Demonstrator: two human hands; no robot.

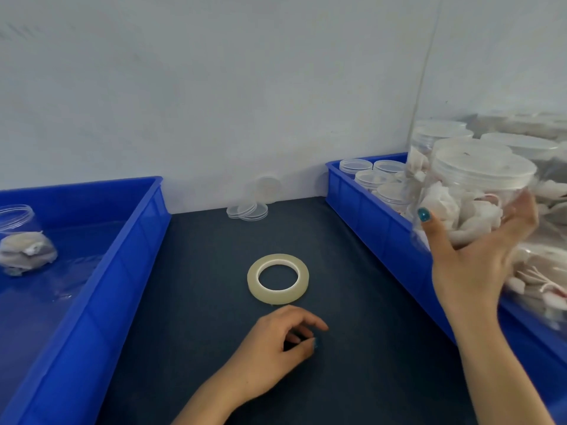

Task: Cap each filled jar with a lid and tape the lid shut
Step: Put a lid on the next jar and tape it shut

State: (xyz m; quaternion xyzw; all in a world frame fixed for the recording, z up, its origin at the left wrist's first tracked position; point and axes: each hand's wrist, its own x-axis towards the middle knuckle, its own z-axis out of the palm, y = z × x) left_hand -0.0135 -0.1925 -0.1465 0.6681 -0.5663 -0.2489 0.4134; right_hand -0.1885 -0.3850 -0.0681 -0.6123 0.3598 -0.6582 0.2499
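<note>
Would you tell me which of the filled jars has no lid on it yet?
The lone jar in the left blue bin: its mouth is open, while the held jar in the right hand is capped.

It looked like a small packing workshop: a dark-covered table [199, 348] stood against a bare pale wall [214, 102]. A blue plastic crate [368, 207] just beside the right grip [478, 250] was crowded with lidded jars [392, 191] of white packets, matching the jar [478, 191] in that grip. Loose lids [248, 210] and a tape roll [277, 277] lay beyond the left grip [276, 342], and a second crate [76, 191] stood well to its left.
</note>
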